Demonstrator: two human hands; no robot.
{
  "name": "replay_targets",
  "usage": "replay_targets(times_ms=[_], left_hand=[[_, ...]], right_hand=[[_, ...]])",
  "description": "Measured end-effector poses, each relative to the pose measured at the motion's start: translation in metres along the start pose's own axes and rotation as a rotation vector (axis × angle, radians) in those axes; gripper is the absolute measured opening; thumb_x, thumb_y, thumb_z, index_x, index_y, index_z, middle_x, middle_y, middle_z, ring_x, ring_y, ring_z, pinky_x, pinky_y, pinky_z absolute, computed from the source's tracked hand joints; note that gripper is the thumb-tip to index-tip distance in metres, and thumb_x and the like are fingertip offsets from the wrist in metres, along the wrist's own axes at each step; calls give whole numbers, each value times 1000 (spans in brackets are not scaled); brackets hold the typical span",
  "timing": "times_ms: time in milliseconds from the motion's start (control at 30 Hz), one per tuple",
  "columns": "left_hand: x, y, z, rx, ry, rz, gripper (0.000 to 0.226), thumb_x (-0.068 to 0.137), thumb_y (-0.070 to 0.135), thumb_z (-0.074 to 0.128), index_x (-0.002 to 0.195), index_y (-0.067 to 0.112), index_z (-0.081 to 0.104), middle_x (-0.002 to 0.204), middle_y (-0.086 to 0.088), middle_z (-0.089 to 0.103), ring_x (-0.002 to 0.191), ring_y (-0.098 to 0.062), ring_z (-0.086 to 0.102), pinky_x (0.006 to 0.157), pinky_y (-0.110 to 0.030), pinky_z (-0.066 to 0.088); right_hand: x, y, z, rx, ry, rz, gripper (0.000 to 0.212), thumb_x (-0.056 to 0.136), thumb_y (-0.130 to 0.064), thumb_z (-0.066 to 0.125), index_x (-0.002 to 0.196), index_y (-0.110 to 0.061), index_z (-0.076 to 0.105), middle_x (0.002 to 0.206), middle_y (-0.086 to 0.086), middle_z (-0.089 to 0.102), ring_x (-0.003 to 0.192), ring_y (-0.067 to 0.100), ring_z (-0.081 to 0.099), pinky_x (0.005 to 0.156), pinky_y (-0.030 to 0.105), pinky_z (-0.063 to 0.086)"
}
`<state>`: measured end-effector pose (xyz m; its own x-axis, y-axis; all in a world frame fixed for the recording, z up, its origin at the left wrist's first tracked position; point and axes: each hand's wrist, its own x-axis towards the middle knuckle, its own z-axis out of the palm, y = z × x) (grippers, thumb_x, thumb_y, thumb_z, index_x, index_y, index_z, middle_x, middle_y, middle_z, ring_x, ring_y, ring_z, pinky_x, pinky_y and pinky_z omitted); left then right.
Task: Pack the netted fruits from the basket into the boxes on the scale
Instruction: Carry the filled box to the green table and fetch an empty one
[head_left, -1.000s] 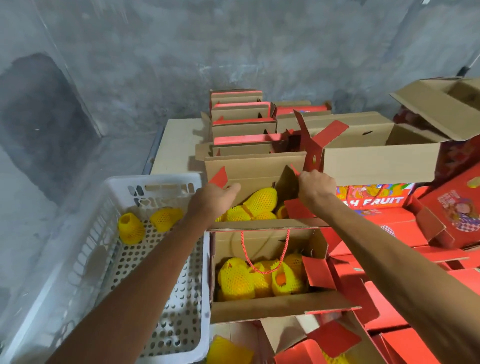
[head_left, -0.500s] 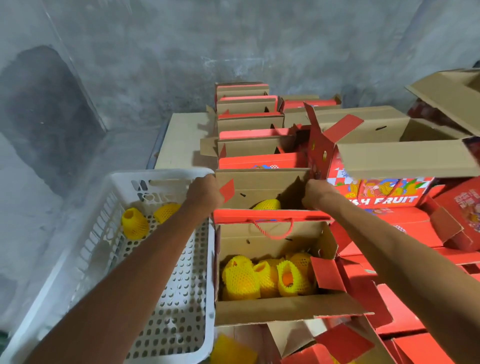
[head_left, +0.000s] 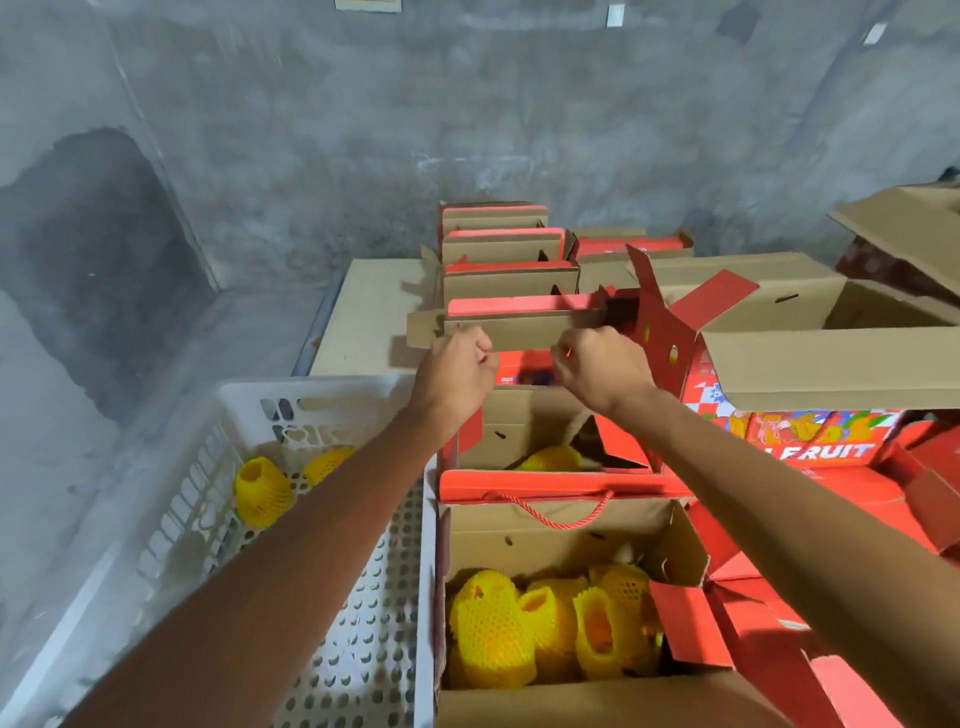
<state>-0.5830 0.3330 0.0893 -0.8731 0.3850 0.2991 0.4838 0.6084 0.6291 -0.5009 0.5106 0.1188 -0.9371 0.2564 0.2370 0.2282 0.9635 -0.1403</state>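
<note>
Fruits (head_left: 550, 636) in yellow foam netting fill the near open box (head_left: 571, 540), packed close together; two more lie in the white basket (head_left: 317, 395) at left. Grey concrete walls (head_left: 363, 130) close the room, and a pale desk (head_left: 363, 317) at the back carries a row of red-and-brown cartons. Another netted fruit shows in the second box (head_left: 524, 421). Both the left hand (head_left: 457, 366) and the right hand (head_left: 602, 366) are curled, gripping its raised red flap (head_left: 519, 369).
</note>
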Motion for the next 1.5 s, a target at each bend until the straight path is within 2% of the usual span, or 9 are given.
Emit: replay_targets(times_ms=[100, 233, 367, 500, 600, 800, 1000, 1167, 1500], left_hand=[[33, -8, 15, 100, -40, 61, 16, 96, 26, 66, 109, 18, 70, 109, 0, 72, 101, -20, 67, 87, -38, 54], [73, -20, 37, 129, -378, 59, 39, 88, 28, 78, 125, 18, 70, 127, -1, 68, 114, -19, 64, 100, -39, 51], [96, -28, 43, 157, -447, 123, 31, 76, 33, 88, 103, 23, 76, 103, 5, 73, 95, -15, 67, 83, -33, 55], [100, -30, 51, 305, -532, 170, 30, 78, 34, 84, 97, 21, 64, 84, 2, 67, 76, -16, 62, 62, -33, 46], [98, -29, 57, 351, -562, 157, 19, 83, 22, 75, 81, 14, 57, 72, -4, 58, 64, -22, 53, 54, -29, 34], [73, -13, 45, 378, -458, 185, 35, 81, 24, 80, 72, 20, 47, 71, 5, 47, 77, -26, 52, 60, -34, 30], [72, 33, -13, 395, -325, 295, 30, 79, 32, 82, 102, 30, 62, 105, 1, 66, 111, -26, 62, 74, -34, 27], [67, 80, -83, 374, -192, 325, 33, 78, 35, 83, 88, 29, 51, 106, 0, 70, 106, -28, 63, 71, -33, 28], [-23, 130, -239, 433, 96, 426, 33, 82, 36, 80, 90, 34, 48, 84, 0, 65, 98, -30, 64, 73, -32, 30]], right_hand=[[37, -3, 10, 35, 77, -58, 24, 103, -28, 50, 106, -14, 69, 108, 9, 69, 103, 33, 65, 79, 44, 57], [94, 9, 37, 42, -84, -1, 44, 99, -28, 58, 141, -15, 56, 141, 13, 57, 132, 34, 52, 102, 47, 49], [134, 19, 69, -99, -180, 11, 58, 92, -32, 67, 145, -15, 48, 144, 14, 55, 134, 35, 49, 106, 46, 45], [146, 18, 93, -332, -25, -54, 39, 97, -34, 56, 134, -21, 62, 132, 10, 63, 127, 32, 54, 103, 42, 39], [154, 16, 90, -351, -102, -54, 33, 100, -28, 55, 131, -23, 66, 127, 11, 67, 118, 34, 62, 92, 38, 49], [140, 6, 74, -367, -168, -55, 30, 107, -27, 51, 133, -17, 64, 127, 14, 67, 118, 34, 65, 92, 39, 53], [132, -13, -6, -320, -100, -22, 29, 105, -27, 55, 128, -12, 64, 128, 17, 65, 120, 37, 64, 94, 42, 53], [126, -46, -106, -329, 17, -55, 28, 99, -15, 55, 125, -14, 67, 126, 18, 64, 117, 41, 64, 87, 42, 51], [29, -127, -263, -223, 249, -100, 34, 90, -3, 52, 117, -15, 69, 117, 14, 68, 107, 41, 65, 70, 37, 39]])
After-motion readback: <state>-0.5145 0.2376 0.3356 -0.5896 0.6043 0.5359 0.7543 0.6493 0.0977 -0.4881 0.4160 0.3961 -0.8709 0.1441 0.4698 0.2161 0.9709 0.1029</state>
